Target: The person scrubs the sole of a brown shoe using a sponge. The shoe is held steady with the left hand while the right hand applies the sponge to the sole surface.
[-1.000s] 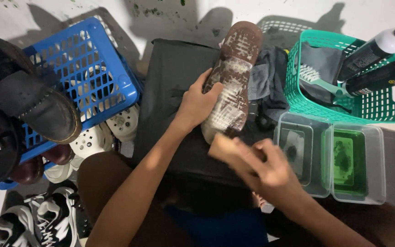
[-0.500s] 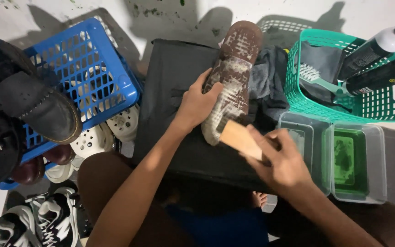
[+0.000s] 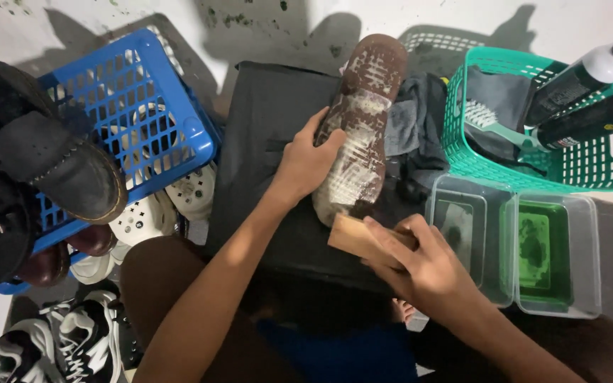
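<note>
Over a dark work mat [image 3: 271,135], the left hand [image 3: 306,164] is bracing the upturned shoe sole [image 3: 360,128], fingers wrapped around its edge, while the right hand [image 3: 420,269], fingers gripping a wooden brush [image 3: 352,237], should be scrubbing flat, firmly, toward the heel.

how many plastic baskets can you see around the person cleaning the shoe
2. A blue basket stands at the left, with dark shoes resting on it. A green basket stands at the upper right, holding two bottles and a brush. None other shows; more could lie out of view.

White floor [image 3: 108,28] bears blue basket [image 3: 136,128], green basket [image 3: 533,170].
</note>
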